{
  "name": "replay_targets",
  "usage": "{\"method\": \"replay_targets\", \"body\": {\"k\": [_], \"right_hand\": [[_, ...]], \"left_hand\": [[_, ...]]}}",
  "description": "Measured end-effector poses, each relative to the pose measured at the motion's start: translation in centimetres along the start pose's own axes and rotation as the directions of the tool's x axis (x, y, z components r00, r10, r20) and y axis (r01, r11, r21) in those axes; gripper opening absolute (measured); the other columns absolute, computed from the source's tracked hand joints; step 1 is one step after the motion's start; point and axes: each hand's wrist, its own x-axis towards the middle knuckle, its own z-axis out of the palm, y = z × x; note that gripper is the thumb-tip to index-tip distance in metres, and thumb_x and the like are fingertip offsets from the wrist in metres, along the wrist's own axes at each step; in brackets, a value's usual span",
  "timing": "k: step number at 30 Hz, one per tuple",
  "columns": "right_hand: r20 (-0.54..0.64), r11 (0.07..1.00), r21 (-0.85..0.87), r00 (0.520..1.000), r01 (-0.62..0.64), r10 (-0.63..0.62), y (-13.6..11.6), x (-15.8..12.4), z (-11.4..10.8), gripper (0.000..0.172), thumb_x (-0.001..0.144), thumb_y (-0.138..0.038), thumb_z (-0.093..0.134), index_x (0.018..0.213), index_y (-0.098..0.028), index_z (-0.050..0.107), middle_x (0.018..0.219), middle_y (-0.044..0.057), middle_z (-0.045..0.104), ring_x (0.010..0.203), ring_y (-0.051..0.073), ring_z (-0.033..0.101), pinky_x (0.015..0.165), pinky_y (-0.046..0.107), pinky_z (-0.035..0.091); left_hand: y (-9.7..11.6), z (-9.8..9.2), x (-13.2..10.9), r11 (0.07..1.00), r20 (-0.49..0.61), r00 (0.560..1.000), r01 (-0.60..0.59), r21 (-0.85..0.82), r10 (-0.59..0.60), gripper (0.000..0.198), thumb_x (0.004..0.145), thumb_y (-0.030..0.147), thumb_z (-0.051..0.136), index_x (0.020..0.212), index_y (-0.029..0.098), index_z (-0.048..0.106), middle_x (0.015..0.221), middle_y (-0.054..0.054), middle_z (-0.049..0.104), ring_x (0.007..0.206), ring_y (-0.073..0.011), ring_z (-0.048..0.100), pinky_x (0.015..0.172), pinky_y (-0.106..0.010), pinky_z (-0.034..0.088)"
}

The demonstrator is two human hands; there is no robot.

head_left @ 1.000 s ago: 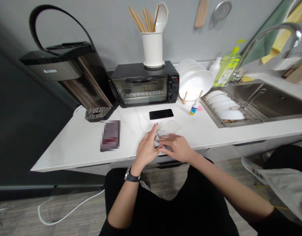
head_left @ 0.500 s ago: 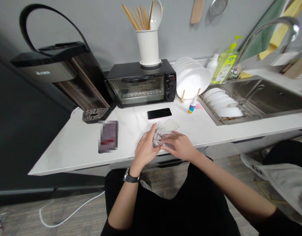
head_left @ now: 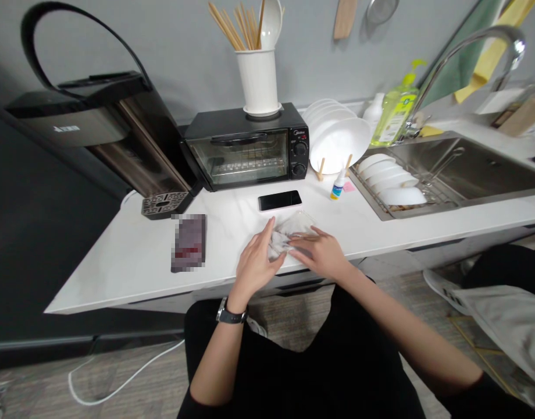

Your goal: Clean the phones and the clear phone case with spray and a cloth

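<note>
A crumpled pale grey cloth or wipe (head_left: 280, 241) lies on the counter between my two hands. From under its far end shows a thin clear piece (head_left: 303, 219), perhaps a transparent case; the cloth and my fingers hide most of it. My left hand (head_left: 255, 262) rests at the cloth's left side, fingers stretched out and thumb apart. The fingers of my right hand (head_left: 322, 253) bend over the cloth's right part and press it. Just beyond the cloth lies a phone (head_left: 280, 201), its dark screen facing up.
A blurred-out dark flat item (head_left: 191, 241) lies left on the counter (head_left: 119, 273). Behind stand a water dispenser (head_left: 136, 139), a toaster oven (head_left: 245, 154), plates (head_left: 337, 145) and a small bottle (head_left: 337, 185). Bowls (head_left: 398, 195) sit by the sink (head_left: 481, 169). Another person's leg (head_left: 507, 308) is at right.
My right hand has shifted slightly over the cloth and its fingers spread a little. The cloth now covers more of the clear piece. The whole view has moved slightly.
</note>
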Motion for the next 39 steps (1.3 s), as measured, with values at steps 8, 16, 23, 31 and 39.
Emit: {"method": "replay_targets", "body": {"k": [8, 16, 23, 31, 39], "right_hand": [[-0.009, 0.998, -0.063, 0.999, 0.030, -0.030, -0.8, 2.1, 1.7, 0.058, 0.102, -0.062, 0.053, 0.130, -0.014, 0.070, 0.138, 0.016, 0.069, 0.136, 0.031, 0.061, 0.120, 0.050, 0.041], [-0.057, 0.984, -0.135, 0.992, -0.117, 0.110, 1.6, 0.8, 0.1, 0.040, 0.108, -0.048, 0.048, 0.124, -0.021, 0.074, 0.131, 0.011, 0.074, 0.122, 0.027, 0.071, 0.118, 0.052, 0.043], [0.026, 0.990, -0.030, 0.990, 0.137, -0.136, -1.2, 1.8, 1.5, 0.055, 0.103, -0.061, 0.051, 0.130, -0.017, 0.070, 0.137, 0.013, 0.070, 0.130, 0.028, 0.066, 0.118, 0.046, 0.043], [-0.025, 0.975, -0.211, 0.998, -0.065, 0.061, 2.6, 1.7, -0.3, 0.048, 0.106, -0.052, 0.049, 0.126, -0.016, 0.073, 0.127, 0.015, 0.075, 0.118, 0.030, 0.073, 0.117, 0.052, 0.044], [0.002, 0.994, 0.010, 0.994, 0.110, -0.110, 0.4, 0.6, 0.9, 0.043, 0.106, -0.055, 0.049, 0.121, -0.024, 0.075, 0.127, 0.006, 0.077, 0.122, 0.024, 0.071, 0.117, 0.044, 0.045]], "left_hand": [[0.0, 0.0, -0.1, 1.000, 0.009, 1.000, 0.007, -0.018, -0.007, 0.093, 0.092, 0.028, 0.064, 0.168, 0.030, 0.011, 0.160, -0.010, 0.049, 0.138, -0.0292, 0.053, 0.113, -0.045, 0.046], [0.1, 0.0, 0.0, 1.000, 0.006, 1.000, -0.002, 0.011, 0.002, 0.092, 0.093, 0.033, 0.065, 0.168, 0.030, 0.010, 0.161, -0.010, 0.048, 0.140, -0.0296, 0.053, 0.115, -0.047, 0.045], [-0.3, 0.0, -0.1, 1.000, 0.025, 1.000, 0.001, 0.000, -0.001, 0.093, 0.093, 0.030, 0.064, 0.168, 0.028, 0.010, 0.154, -0.011, 0.054, 0.136, -0.0287, 0.056, 0.111, -0.044, 0.048], [-0.1, 0.1, 0.0, 1.000, 0.006, 1.000, 0.015, 0.013, -0.015, 0.092, 0.094, 0.034, 0.065, 0.168, 0.032, 0.011, 0.157, -0.009, 0.052, 0.140, -0.0294, 0.054, 0.115, -0.047, 0.045], [-0.1, -0.2, -0.1, 0.999, 0.053, 0.998, 0.032, -0.001, -0.032, 0.095, 0.092, 0.033, 0.066, 0.168, 0.028, 0.010, 0.151, -0.012, 0.057, 0.135, -0.0288, 0.058, 0.113, -0.045, 0.048]]}}
